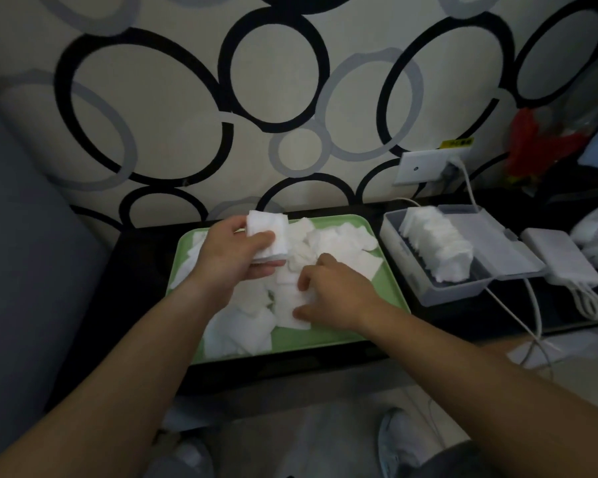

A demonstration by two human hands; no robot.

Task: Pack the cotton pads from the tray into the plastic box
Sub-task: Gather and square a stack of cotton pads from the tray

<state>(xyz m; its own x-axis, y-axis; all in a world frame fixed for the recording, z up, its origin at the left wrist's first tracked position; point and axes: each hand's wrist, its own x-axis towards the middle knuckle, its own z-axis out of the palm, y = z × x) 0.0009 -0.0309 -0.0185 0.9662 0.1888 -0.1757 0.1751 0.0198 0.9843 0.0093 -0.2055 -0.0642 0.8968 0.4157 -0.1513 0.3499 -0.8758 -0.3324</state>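
Gripping a pad stack (268, 236), left hand (232, 253) hovers mid-frame; right hand (335, 291) pinches loose pads (249, 326) on green tray (325, 336); half-filled plastic box (442, 294), white charger (563, 260), cable (535, 305) at right.

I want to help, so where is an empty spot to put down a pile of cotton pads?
Bare spots: the black tabletop left of the green plastic tray, the tray's near right strip, and the open lid of the pale plastic box. Crowded: the tray's middle, under loose white cotton pads, the left hand and the right hand.
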